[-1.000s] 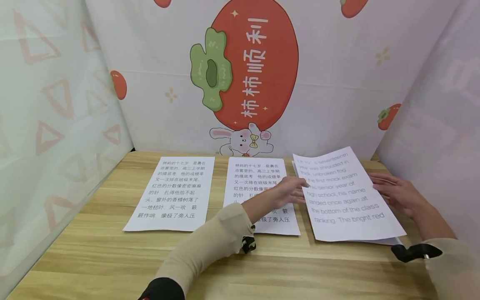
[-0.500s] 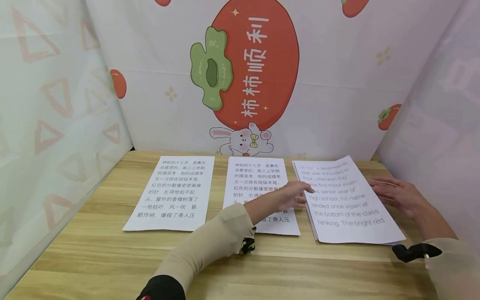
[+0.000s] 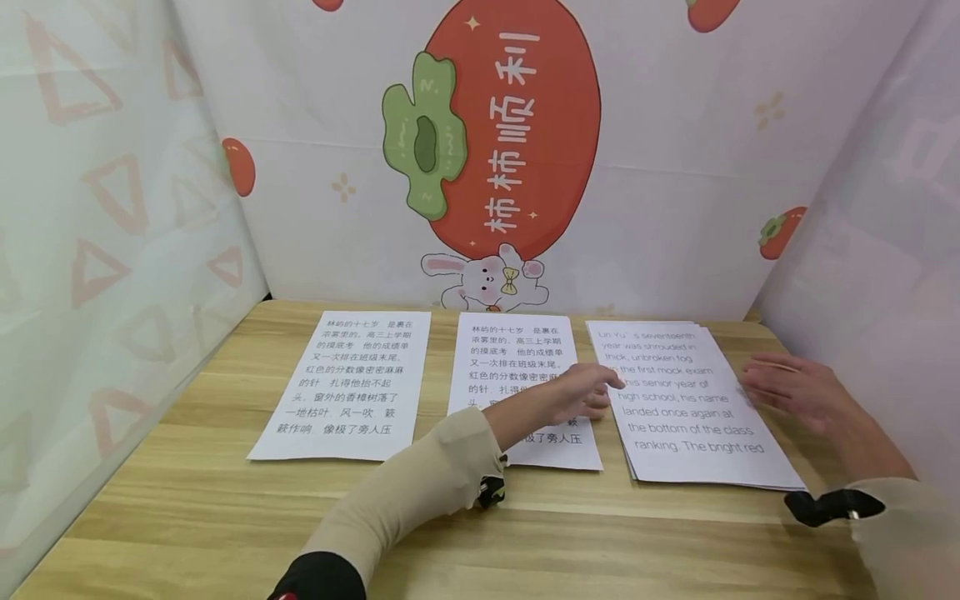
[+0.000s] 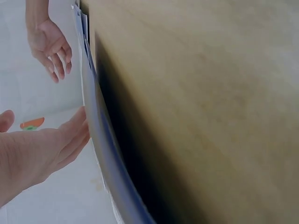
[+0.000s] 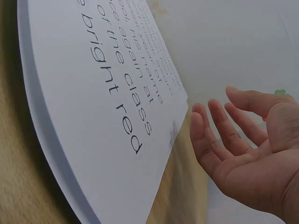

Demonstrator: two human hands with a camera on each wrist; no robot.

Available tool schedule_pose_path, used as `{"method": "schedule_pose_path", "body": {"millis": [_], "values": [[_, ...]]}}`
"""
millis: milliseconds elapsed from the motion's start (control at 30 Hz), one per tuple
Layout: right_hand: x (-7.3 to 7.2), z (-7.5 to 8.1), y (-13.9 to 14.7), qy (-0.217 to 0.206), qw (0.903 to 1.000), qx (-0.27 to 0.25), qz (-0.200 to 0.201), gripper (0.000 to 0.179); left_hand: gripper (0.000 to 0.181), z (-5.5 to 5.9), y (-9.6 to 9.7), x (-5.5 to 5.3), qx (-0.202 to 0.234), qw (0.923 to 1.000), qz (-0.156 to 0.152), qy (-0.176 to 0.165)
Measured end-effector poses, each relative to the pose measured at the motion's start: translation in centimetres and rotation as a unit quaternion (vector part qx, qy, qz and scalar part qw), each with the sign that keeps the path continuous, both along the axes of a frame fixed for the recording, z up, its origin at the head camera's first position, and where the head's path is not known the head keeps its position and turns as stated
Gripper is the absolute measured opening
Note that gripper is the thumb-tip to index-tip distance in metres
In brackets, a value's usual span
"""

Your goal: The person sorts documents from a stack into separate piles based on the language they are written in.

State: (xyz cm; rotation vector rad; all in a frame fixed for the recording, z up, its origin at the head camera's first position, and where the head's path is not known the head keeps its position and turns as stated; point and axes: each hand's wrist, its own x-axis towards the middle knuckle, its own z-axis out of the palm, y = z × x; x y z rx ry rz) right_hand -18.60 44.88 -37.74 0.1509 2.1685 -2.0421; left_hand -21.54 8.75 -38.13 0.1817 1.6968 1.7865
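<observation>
Nearest, the beige left sleeve [image 3: 420, 475] is running off the bottom of the head view, while the right sleeve [image 3: 907, 533] is being cut off in the lower right corner. Both are reaching over a wood-grained surface [image 3: 187, 500]. The left sleeve and left hand [image 3: 573, 396] are hiding the lower right of the middle sheet [image 3: 510, 350], breaking several of its lines of Chinese print.

At the right, a stack of sheets [image 3: 675, 408] is lying on the surface between the hands. Its top page is covering those beneath, so their print is staying out of sight; only thin edges are peeking out. Its long axis is running near to far, the far end slanting left, and its English lines are reading upright toward the wearer.

The left hand's fingers are extending nearly straight, touching the stack's left edge without gripping. The right hand [image 3: 798, 392] is waiting just beside the right edge, its fingers parted, loosely bent and holding nothing; whether the tips are touching paper is hard to tell. The left sheet [image 3: 345, 383] is lying fully visible. Beyond, a persimmon-printed backdrop [image 3: 675, 167] is hanging, its top cut off.
</observation>
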Motion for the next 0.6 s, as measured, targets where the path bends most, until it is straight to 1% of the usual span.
{"method": "schedule_pose_path", "body": {"millis": [67,133,300,400,600], "values": [[-0.2,0.1,-0.6,0.005,0.9999,0.003,0.010,0.021,0.055,0.1,-0.2,0.0,-0.008,0.9999,0.004,0.011],[-0.4,0.2,-1.2,0.012,0.9996,-0.012,0.024,0.020,0.050,0.1,-0.5,-0.1,-0.034,0.9988,0.006,0.036],[-0.9,0.3,-2.9,0.033,0.9969,-0.033,0.064,0.036,0.051,0.0,-1.3,-0.1,-0.102,0.9910,0.024,0.083],[-1.3,0.2,-4.2,0.036,0.9964,-0.019,0.074,0.034,0.062,0.0,-2.3,-0.3,-0.115,0.9890,0.037,0.084],[-2.1,0.0,-6.9,0.015,0.9959,0.022,0.087,0.021,0.061,0.3,-4.6,-0.8,-0.137,0.9860,0.041,0.086]]}}
